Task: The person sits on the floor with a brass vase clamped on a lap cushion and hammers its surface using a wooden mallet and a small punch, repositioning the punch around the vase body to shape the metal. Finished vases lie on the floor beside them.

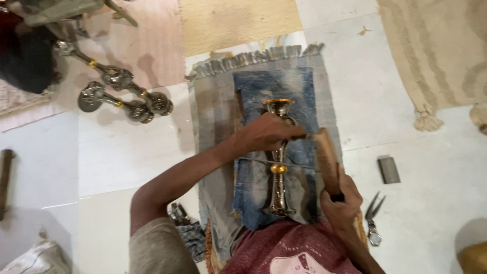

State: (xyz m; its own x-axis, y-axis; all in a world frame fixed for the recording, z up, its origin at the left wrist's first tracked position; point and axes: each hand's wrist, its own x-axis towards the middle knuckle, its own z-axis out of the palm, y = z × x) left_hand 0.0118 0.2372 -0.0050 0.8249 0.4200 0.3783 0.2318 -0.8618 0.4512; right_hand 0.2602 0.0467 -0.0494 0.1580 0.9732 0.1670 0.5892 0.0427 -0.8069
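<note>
A tall ornate metal stand, silver with gold bands and a gold cup at the top, lies lengthwise on a folded denim cloth in front of me. My left hand reaches across and grips the stand's upper stem just below the cup. My right hand holds a wooden mallet by its lower end, the block pointing away from me beside the stand's right side. A thin wire or rod crosses the stem at the gold band.
Two similar ornate metal pieces lie on the floor at upper left. Pliers and a small grey metal block lie to the right. A beige fringed rug covers the upper right; a grey fringed mat underlies the denim.
</note>
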